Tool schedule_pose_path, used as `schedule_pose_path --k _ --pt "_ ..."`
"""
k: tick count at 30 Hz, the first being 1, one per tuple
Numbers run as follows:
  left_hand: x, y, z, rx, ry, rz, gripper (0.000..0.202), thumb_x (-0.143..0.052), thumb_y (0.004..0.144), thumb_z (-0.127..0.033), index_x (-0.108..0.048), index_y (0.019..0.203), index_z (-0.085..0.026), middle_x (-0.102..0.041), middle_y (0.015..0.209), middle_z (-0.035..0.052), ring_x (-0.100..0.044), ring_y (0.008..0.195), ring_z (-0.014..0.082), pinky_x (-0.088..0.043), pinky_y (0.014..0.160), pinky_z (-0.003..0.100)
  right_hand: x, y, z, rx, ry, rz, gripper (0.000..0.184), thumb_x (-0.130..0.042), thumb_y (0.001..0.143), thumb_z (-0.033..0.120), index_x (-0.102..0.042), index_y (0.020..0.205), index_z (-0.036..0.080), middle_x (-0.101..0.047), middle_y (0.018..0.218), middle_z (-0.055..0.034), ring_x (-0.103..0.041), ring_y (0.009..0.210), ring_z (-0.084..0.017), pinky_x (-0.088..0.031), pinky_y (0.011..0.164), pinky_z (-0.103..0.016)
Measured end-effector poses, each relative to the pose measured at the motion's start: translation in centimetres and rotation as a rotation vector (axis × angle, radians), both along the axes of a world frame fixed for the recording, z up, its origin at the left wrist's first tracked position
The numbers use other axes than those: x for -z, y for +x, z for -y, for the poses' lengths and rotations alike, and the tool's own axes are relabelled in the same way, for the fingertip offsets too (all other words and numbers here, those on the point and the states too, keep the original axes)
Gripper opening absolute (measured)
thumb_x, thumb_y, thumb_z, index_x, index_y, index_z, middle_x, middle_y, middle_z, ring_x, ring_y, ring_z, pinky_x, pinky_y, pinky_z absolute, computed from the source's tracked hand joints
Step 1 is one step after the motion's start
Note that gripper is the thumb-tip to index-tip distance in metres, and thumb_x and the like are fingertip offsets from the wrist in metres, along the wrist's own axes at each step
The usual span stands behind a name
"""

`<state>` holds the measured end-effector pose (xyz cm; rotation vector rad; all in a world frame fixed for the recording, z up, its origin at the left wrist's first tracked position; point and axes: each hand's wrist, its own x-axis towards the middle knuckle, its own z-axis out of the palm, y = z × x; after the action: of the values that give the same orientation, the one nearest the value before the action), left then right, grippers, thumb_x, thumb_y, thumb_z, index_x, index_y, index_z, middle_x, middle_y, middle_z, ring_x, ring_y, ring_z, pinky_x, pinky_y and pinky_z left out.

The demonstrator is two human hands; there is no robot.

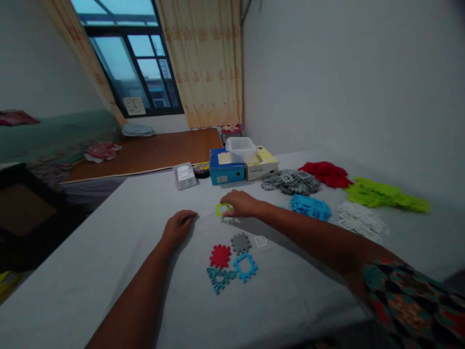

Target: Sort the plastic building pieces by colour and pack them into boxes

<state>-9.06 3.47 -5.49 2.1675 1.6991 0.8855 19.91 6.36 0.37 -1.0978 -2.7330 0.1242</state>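
Clock positions are read from the lime toothed frame piece (pixel 218 210), which lies at the centre of the dial, at the fingertips of the right hand (pixel 238 203). The right thumb and fingers pinch this piece at its edge; the left hand (pixel 178 228), at 8 o'clock, is loosely curled, and whether it holds anything cannot be told. The piece is probably light plastic — stiff, perhaps slightly springy, unlikely to break, and a little slick on its flat faces. Its narrow rim offers the best hold, with the notches giving fingertips some purchase. The red toothed square (pixel 220 256) lies at 6 o'clock, the grey toothed square (pixel 240 243) and blue toothed frame (pixel 253 267) at 5 o'clock; their projecting teeth could catch a piece slid low among them. The blue box (pixel 227 169) bounds reach at 12 o'clock, and the right forearm crosses 4 o'clock. Bare white cloth (pixel 152 198) spreads toward 9 o'clock — the roomiest side — and ends at the table's edge.
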Motion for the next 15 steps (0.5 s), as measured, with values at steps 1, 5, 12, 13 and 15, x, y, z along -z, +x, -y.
schedule_pose_path --k 1,5,12,13,15 --pt "0.0 -0.2 -0.1 -0.008 -0.004 -0.019 0.034 -0.049 0.077 -0.035 -0.074 0.097 -0.021 -0.075 0.104 0.0056 -0.068 0.101 0.0227 -0.052 0.096 0.037 -0.4 1.9 1.2 -0.016 0.030 -0.061 0.049 -0.069 0.083 0.048 -0.063 0.123 0.021 -0.068 0.117 -0.0101 -0.059 0.108 -0.027 -0.047 0.090 -0.038" --pt "0.1 -1.1 -0.9 -0.029 -0.007 -0.100 0.042 -0.048 0.076 -0.049 -0.075 0.095 -0.024 -0.075 0.107 0.0061 -0.069 0.103 0.0262 -0.052 0.098 0.039 -1.5 11.9 4.8 0.058 0.148 -0.261 0.051 -0.069 0.084 0.048 -0.061 0.126 0.020 -0.066 0.123 -0.0094 -0.058 0.113 -0.024 -0.044 0.100 -0.038" --pt "0.3 -2.0 -2.0 -0.060 0.010 -0.186 0.039 -0.048 0.076 -0.049 -0.075 0.096 -0.029 -0.076 0.107 0.0023 -0.070 0.101 0.0295 -0.055 0.093 0.043 -1.8 35.9 6.5 0.920 0.266 -0.177 0.044 -0.062 0.088 0.041 -0.065 0.126 0.019 -0.066 0.126 -0.0126 -0.057 0.116 -0.029 -0.044 0.099 -0.043" --pt "0.3 -2.1 -2.1 -0.064 0.011 -0.200 0.037 -0.048 0.076 -0.048 -0.075 0.095 -0.030 -0.076 0.106 0.0017 -0.070 0.100 0.0295 -0.056 0.091 0.042 -1.8 38.7 6.7 1.070 0.262 -0.132 0.045 -0.060 0.089 0.043 -0.064 0.127 0.018 -0.066 0.126 -0.0132 -0.056 0.117 -0.030 -0.044 0.097 -0.045" --pt "0.2 -2.2 -2.4 -0.066 0.009 -0.227 0.037 -0.049 0.075 -0.046 -0.075 0.095 -0.030 -0.076 0.107 0.0013 -0.070 0.101 0.0296 -0.057 0.090 0.041 -1.8 43.1 7.2 1.296 0.211 -0.031 0.048 -0.058 0.090 0.046 -0.063 0.129 0.019 -0.065 0.128 -0.0137 -0.054 0.118 -0.034 -0.046 0.094 -0.050"
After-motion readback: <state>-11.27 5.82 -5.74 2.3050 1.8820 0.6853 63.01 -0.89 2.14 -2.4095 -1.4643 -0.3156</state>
